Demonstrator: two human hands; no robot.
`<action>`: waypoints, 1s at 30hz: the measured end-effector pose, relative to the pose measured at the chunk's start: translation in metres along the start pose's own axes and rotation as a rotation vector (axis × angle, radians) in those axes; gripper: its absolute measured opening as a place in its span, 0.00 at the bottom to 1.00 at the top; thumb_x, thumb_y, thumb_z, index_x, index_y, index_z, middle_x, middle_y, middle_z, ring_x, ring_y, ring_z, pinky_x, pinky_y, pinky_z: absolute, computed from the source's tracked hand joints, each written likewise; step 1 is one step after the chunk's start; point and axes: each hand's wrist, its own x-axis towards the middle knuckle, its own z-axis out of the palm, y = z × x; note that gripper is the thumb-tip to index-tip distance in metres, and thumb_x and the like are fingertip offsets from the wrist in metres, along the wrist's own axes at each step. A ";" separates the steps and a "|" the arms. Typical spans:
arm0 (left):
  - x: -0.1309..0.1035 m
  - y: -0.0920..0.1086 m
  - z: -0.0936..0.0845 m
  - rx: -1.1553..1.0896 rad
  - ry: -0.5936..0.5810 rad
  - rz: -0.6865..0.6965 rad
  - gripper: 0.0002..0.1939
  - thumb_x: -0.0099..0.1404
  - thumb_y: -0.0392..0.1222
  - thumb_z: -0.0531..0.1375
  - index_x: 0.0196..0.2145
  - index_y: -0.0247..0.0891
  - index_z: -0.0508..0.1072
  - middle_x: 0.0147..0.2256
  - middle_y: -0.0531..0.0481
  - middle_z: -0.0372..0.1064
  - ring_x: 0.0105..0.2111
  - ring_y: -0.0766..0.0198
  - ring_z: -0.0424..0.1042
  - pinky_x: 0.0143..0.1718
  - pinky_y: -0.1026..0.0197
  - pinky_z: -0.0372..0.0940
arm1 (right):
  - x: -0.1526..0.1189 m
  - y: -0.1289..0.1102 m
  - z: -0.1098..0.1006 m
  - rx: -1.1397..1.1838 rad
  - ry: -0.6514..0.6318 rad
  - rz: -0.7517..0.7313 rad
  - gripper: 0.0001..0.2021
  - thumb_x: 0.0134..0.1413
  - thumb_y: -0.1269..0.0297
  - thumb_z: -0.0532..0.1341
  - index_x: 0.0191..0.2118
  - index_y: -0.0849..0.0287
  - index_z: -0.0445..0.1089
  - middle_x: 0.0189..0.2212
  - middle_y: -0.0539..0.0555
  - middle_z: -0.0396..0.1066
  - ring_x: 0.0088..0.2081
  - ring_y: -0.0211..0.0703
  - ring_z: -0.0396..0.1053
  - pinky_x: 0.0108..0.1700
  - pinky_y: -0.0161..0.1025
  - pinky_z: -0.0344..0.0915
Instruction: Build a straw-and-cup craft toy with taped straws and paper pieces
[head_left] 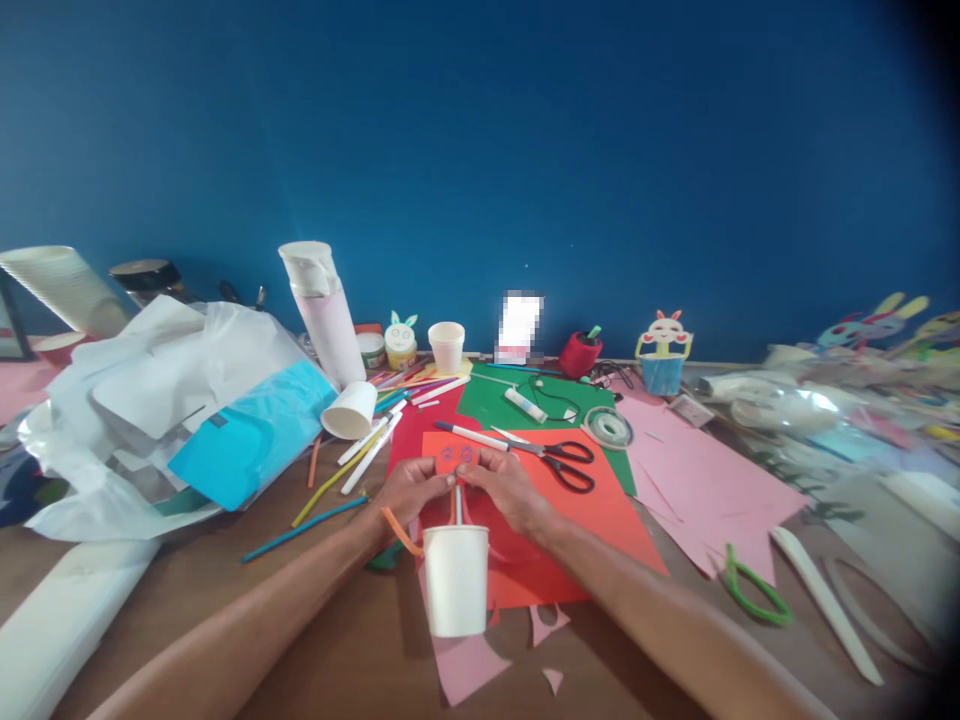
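Note:
Between both hands is a small red-orange paper cutout point(457, 456) with two eyes drawn on it in dark ink. My left hand point(417, 488) pinches its left side, and my right hand point(504, 486) grips the right side. Just below, a pale stick point(459, 505) runs from my fingers down into a white paper cup point(456, 582). An orange pipe cleaner point(401, 532) sticks out from the cup's left side. My fingers hide how the cutout meets the stick. Under my hands lies an orange paper sheet point(600, 525).
Black-handled scissors point(568, 468) and a marker point(472, 435) lie beyond my right hand. Tape point(607, 428) and a glue stick point(525, 405) rest farther back. Another cup point(350, 410) lies tipped at left, near a plastic bag point(172, 400). Pink paper point(697, 465) spreads at right.

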 end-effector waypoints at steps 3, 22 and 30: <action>-0.001 -0.001 0.001 0.011 0.017 -0.001 0.17 0.45 0.41 0.67 0.33 0.30 0.75 0.29 0.44 0.74 0.29 0.60 0.71 0.34 0.60 0.63 | 0.000 0.000 0.001 -0.024 0.023 -0.035 0.08 0.36 0.62 0.64 0.22 0.61 0.68 0.20 0.48 0.68 0.25 0.35 0.62 0.31 0.34 0.59; 0.001 0.009 0.005 -0.093 0.077 -0.041 0.12 0.47 0.44 0.66 0.24 0.32 0.72 0.19 0.52 0.68 0.20 0.68 0.66 0.25 0.65 0.59 | -0.001 -0.001 0.004 -0.093 0.023 -0.042 0.12 0.35 0.61 0.65 0.19 0.60 0.62 0.16 0.43 0.61 0.21 0.31 0.56 0.26 0.32 0.54; -0.001 0.010 0.005 -0.088 0.092 -0.046 0.11 0.48 0.43 0.66 0.24 0.31 0.73 0.20 0.50 0.69 0.21 0.67 0.67 0.28 0.63 0.60 | 0.000 0.001 0.002 -0.036 -0.025 -0.034 0.11 0.36 0.60 0.65 0.21 0.60 0.63 0.18 0.45 0.63 0.22 0.31 0.57 0.27 0.32 0.54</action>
